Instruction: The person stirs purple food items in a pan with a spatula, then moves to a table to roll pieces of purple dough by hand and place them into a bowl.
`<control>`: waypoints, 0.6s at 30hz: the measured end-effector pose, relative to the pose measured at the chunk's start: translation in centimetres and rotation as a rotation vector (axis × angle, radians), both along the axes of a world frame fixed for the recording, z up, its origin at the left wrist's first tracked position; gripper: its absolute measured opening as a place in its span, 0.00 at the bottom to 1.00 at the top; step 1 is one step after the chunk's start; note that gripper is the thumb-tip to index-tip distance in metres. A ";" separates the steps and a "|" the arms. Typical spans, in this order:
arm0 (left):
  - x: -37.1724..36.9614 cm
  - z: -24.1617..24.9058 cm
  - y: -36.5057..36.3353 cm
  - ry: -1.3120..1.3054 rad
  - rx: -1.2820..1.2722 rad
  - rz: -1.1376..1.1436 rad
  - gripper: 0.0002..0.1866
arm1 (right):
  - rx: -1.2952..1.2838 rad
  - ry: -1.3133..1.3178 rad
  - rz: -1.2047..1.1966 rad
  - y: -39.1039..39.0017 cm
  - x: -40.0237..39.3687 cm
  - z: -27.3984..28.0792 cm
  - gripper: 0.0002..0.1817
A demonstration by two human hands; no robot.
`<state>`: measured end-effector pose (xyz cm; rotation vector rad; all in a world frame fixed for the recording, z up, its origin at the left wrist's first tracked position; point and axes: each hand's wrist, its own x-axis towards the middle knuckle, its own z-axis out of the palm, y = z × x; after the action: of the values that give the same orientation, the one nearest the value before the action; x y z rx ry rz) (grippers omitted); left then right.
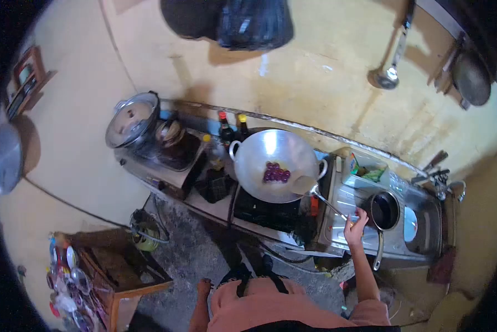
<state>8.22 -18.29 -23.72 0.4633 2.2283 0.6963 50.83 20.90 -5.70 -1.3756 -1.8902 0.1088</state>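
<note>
My right hand (pixel 357 228) is closed on the handle of a metal spatula (pixel 330 205), whose broad blade rests at the right side of a large silver wok (pixel 251 166). Several round purple pieces (pixel 276 172) lie together in the wok's bottom. The wok sits on a black stove (pixel 265 211). Down at the lower left, beside my body, hangs my left hand (pixel 205 286); its fingers are small and dim, and I cannot make out their pose.
Right of the stove are a plastic container (pixel 366 169), a small dark pan (pixel 384 211) and a sink (pixel 425 232). Bottles (pixel 226 130) stand behind the wok's left side. A lidded pot (pixel 132 119) is further left. A ladle (pixel 387 77) hangs on the wall.
</note>
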 end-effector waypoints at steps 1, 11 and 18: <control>-0.1 -1.6 -1.7 0.014 0.014 0.033 0.13 | 0.043 0.058 0.043 -0.3 -1.3 0.1 0.21; 4.4 -6.6 -21.5 0.219 -0.173 0.441 0.13 | 0.007 0.264 0.700 -18.3 -23.7 2.4 0.08; 4.5 -2.4 -40.2 0.273 0.065 1.000 0.12 | -0.302 0.416 1.461 -40.0 -43.9 4.3 0.09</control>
<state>12.69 -58.44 -26.13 -0.6342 2.6453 1.2506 6.90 -19.09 -1.42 0.1539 -2.1317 1.2928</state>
